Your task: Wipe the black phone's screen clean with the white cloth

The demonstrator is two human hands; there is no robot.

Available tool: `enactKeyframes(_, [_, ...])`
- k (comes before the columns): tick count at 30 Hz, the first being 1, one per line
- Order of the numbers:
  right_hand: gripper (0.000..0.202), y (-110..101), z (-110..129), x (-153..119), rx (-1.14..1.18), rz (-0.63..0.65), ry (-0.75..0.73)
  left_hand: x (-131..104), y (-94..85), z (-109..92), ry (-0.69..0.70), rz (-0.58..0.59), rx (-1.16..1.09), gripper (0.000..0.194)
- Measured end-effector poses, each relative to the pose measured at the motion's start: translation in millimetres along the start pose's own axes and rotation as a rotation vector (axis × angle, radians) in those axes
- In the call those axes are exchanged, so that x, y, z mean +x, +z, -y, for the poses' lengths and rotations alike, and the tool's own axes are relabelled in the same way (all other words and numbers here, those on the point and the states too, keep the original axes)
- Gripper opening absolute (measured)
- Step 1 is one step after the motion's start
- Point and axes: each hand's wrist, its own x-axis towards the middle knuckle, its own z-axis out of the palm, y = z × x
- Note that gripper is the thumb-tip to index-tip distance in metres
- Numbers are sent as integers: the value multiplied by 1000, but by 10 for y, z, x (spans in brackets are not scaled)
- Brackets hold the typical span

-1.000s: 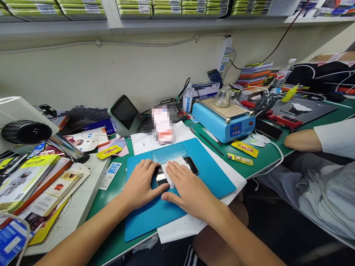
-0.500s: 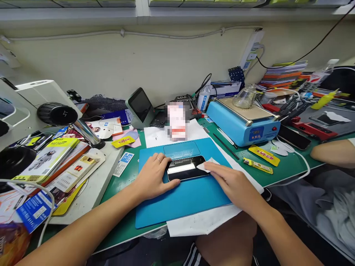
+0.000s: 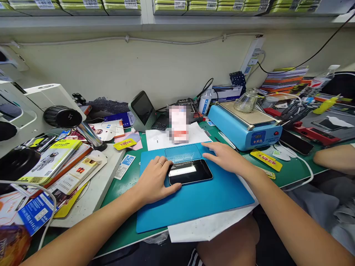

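We note the phone [image 3: 191,173] on the blue mat [image 3: 194,207], closer to the far edge than the near edge. Our left hand [image 3: 155,179] holds its left end between thumb and fingers. A clear sheet [image 3: 183,152] lies between phone and far edge; our right hand [image 3: 223,157], fingers parted, is just beside it.

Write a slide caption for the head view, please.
Left hand holding a phone on a blue mat, right hand beside a clear sheet.
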Motion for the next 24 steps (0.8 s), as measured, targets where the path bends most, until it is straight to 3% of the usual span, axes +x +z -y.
enactKeyframes(7, [69, -130, 54, 456, -3, 243, -75, -12, 55, 2, -95, -101, 40, 67])
enactKeyframes(12, [65, -169, 132, 595, -49, 314, -39, -6, 47, 5, -96, -82, 41, 70])
enactKeyframes(18, [60, -176, 157, 625, -12, 312, -24, -10, 58, 23, -131, -93, 16, 83])
enactKeyframes(24, [45, -195, 180, 327, 123, 206, -118, -25, 120, 64, -163, -199, -18, 96])
